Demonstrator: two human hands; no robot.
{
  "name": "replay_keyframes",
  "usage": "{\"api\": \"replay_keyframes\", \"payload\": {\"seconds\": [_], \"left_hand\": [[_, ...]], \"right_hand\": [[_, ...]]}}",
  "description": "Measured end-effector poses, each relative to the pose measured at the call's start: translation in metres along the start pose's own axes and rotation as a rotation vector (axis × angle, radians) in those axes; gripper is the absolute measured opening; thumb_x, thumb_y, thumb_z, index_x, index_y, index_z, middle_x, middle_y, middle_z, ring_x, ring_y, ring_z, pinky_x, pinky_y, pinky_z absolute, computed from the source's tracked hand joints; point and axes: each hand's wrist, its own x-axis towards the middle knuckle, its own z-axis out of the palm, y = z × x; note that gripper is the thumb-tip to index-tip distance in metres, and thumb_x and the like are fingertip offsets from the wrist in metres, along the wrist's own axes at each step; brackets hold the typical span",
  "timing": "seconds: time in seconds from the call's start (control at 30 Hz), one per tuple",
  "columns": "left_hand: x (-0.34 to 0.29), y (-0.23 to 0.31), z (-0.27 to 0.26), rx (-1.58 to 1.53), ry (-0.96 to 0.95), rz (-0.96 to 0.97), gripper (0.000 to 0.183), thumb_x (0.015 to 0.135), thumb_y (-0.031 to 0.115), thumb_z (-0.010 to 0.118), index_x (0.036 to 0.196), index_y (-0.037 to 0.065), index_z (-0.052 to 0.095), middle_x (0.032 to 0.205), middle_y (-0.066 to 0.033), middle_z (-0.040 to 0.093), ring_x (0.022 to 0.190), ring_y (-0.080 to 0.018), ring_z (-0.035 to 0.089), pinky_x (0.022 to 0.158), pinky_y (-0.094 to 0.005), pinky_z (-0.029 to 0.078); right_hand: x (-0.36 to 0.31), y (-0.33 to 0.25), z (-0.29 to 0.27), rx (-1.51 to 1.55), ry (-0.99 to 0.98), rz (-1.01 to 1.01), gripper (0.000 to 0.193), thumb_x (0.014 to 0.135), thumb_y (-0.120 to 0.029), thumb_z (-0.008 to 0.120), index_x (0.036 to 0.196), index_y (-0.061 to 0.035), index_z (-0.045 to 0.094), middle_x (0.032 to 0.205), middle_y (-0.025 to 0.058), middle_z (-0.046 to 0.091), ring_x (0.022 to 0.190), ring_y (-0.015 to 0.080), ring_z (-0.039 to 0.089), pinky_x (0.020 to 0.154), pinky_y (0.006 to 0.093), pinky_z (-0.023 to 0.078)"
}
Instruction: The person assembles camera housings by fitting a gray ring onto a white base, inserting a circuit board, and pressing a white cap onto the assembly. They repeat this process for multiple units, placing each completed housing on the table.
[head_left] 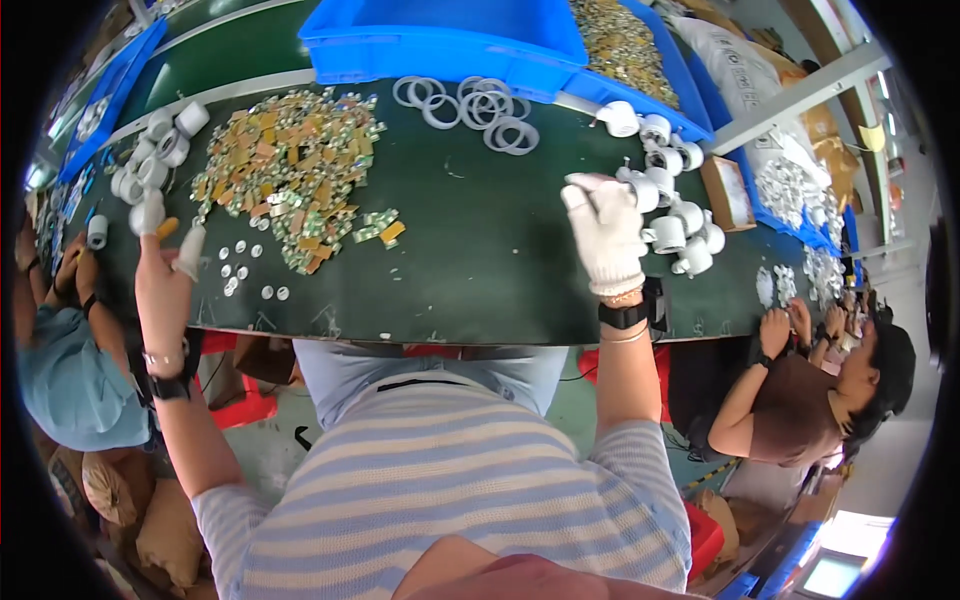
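Note:
My left hand [166, 268] reaches to the left side of the green table, its fingertips in white covers and an orange cover also showing. Its thumb and index finger stand apart beside a cluster of white cylindrical housings [172, 149]. In a white glove, my right hand [606, 235] hovers at the right with its fingers curled together; whatever they hold, if anything, is hidden. Close against the glove lie more white housings [668, 234]. Between the hands spreads a heap of small green-and-orange circuit boards [285, 160], with small white discs [240, 246] near its lower left.
Translucent rings [486, 106] lie at the back, before a blue bin [445, 55]. A blue tray of small boards [630, 50] and a small cardboard box [729, 193] stand at the right. Co-workers sit either side: a teal shirt [80, 370] left, a brown shirt [790, 415] right.

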Motion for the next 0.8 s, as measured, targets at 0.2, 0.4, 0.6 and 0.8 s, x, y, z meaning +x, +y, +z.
{"api": "replay_keyframes", "payload": {"seconds": [0.2,0.4,0.6,0.8], "left_hand": [[-0.084,0.109,0.042,-0.533,-0.427,0.111,0.066,0.094,0.014,0.081,0.153,0.012,0.053,0.128,-0.0083,0.072,0.090,-0.0145,0.069,0.076,-0.0323,0.057],[-0.122,0.157,0.091,-0.691,-0.630,0.293,0.064,0.093,0.008,0.079,0.152,0.009,0.054,0.131,-0.0134,0.069,0.106,-0.0232,0.069,0.087,-0.0346,0.059],[-0.113,0.176,0.102,-0.403,-0.504,0.579,0.068,0.089,0.017,0.083,0.150,0.008,0.054,0.138,-0.0199,0.061,0.123,-0.0427,0.056,0.108,-0.0445,0.048],[-0.116,0.157,0.102,-0.533,-0.601,0.366,0.059,0.092,0.011,0.080,0.146,0.008,0.057,0.134,-0.0207,0.062,0.122,-0.0416,0.062,0.105,-0.0423,0.050]], "right_hand": [[0.005,0.099,-0.021,-0.762,-0.094,0.176,0.034,0.086,-0.038,0.081,0.105,-0.0111,0.076,0.106,0.0155,0.075,0.104,0.0358,0.070,0.088,0.0497,0.053],[-0.029,0.037,0.020,-0.352,-0.029,-0.071,0.033,0.085,-0.017,0.080,0.118,-0.0158,0.073,0.118,0.0123,0.072,0.108,0.0330,0.066,0.092,0.0488,0.052],[-0.014,-0.033,0.031,-0.155,-0.196,-0.308,0.042,0.079,-0.021,0.086,0.119,-0.0157,0.072,0.131,0.0128,0.069,0.117,0.0352,0.064,0.099,0.0482,0.049],[-0.001,-0.081,0.055,0.073,-0.219,-0.385,0.056,0.087,-0.032,0.082,0.137,-0.0132,0.066,0.136,0.0153,0.066,0.119,0.0374,0.063,0.102,0.0498,0.047]]}}
